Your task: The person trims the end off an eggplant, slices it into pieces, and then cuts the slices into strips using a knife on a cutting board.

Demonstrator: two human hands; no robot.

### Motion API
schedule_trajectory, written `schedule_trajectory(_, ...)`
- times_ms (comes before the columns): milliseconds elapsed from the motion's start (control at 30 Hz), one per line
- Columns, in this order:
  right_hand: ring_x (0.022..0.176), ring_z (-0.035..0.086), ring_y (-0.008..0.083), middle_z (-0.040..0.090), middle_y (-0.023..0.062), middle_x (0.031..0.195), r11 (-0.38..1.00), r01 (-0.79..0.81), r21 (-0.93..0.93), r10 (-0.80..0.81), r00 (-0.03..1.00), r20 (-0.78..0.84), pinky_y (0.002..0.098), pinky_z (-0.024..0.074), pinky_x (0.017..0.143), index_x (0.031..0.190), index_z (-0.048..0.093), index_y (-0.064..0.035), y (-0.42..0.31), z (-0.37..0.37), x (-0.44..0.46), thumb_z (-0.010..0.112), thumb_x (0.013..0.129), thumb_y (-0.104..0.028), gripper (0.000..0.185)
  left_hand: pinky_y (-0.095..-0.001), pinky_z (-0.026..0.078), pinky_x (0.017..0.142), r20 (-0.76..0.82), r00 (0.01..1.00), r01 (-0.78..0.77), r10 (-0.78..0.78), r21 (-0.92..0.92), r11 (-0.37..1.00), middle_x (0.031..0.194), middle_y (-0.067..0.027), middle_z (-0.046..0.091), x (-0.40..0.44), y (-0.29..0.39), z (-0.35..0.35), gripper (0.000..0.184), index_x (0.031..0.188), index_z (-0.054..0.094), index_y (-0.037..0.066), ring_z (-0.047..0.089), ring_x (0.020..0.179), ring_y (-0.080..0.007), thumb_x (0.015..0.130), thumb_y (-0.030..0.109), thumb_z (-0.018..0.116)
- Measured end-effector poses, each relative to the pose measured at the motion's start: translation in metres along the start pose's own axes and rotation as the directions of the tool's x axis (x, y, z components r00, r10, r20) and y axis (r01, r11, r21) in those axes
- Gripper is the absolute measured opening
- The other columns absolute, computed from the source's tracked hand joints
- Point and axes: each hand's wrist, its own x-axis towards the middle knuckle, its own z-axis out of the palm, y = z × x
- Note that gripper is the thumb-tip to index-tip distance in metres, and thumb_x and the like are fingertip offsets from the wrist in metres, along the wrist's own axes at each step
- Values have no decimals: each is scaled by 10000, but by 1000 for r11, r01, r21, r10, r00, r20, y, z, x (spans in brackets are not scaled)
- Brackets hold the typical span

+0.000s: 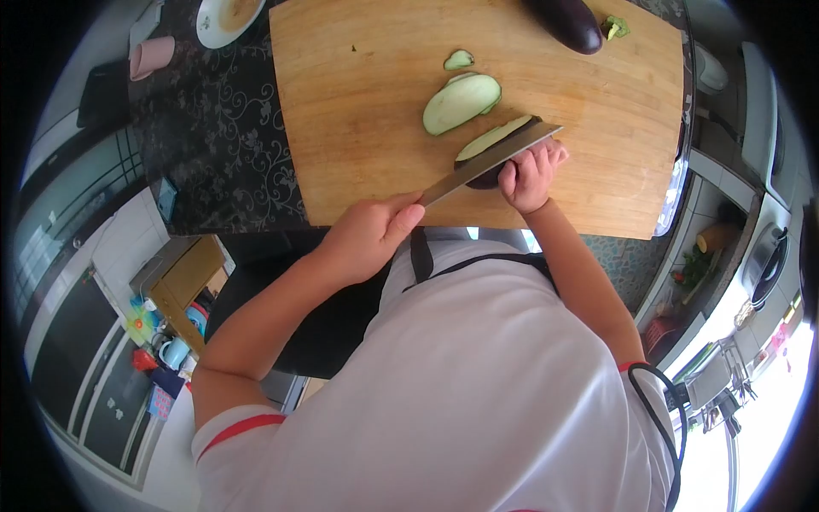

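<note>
Eggplant [496,139], flat pale flesh, right grip [531,173] clamped on it, left grip [404,212] on knife [490,160]

Left hand [365,239] clenched, elbow [247,363] bent outward; right hand [531,179] palm-down, fingers [548,154] apparently curled under.

No writing, label, brand, number or sign can be read.
</note>
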Motion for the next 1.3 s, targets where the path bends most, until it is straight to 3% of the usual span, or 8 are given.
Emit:
schedule_trajectory(133,977,499,231,568,-5,1007,1000,-11,14,8,984,176,394,299,849,923,632,-188,-3,-14,13,698,695,-276,252,-266,391,509,-94,995,16,-26,-102,995,581,-24,488,-3,-20,4,471,954,601,-11,453,521,-111,1008,376,338)
schedule_trajectory(233,1051,487,250,551,2,1096,999,33,5,-32,910,413,399,306,877,1065,597,-176,-14,-41,37,744,674,-307,438,-312,436,605,-27,976,205,-214,-187,961,628,-87,533,-3,-26,-3,476,1164,571,-42,494,595,-165,995,368,398)
schedule_trajectory(533,1180,454,227,532,1,1197,983,126,-132,-1,728,685,449,301,1011,1205,512,-187,-22,-55,38,735,619,-134,629,-303,421,574,-84,989,108,-123,-164,980,599,-77,506,-6,-39,0,467,1146,579,-42,485,573,-146,994,364,404)
schedule_trajectory(733,1137,495,227,572,17,1125,955,259,-145,-105,752,651,437,340,998,1142,570,-174,-14,-58,30,737,585,-110,585,-299,422,574,-70,990,108,-124,-196,975,597,-60,510,-7,-47,8,453,1174,570,-44,484,571,-142,993,340,411)
schedule_trajectory(1067,978,573,267,600,85,1070,958,-275,78,220,885,411,402,445,891,1123,559,-55,-15,-60,42,830,601,-140,594,-268,396,548,-67,983,147,-172,-279,949,568,-18,463,-7,-46,9,442,1183,567,-33,437,543,-110,1000,330,394)
schedule_trajectory(1200,975,582,188,604,87,1093,316,-868,383,689,488,537,345,461,873,1173,525,17,-25,-54,32,787,731,-335,623,-267,391,535,-66,984,136,-166,-329,934,560,-18,456,-5,-51,9,439,948,586,-22,432,533,-104,1006,356,370)
schedule_trajectory(1267,962,584,160,603,95,1092,-190,-869,457,720,193,666,313,476,855,1197,505,43,-21,-46,25,743,770,-440,687,-270,391,533,-53,984,141,-168,-338,931,558,-18,457,-4,-49,9,451,832,542,-3,431,530,-103,1007,371,360)
schedule_trajectory(1300,941,598,164,609,121,1069,-240,-888,393,711,115,694,303,516,781,1192,515,43,-20,-44,24,671,802,-526,708,-273,392,533,-49,986,137,-162,-330,934,558,-17,458,-3,-46,8,454,788,507,10,431,528,-103,1008,376,356)
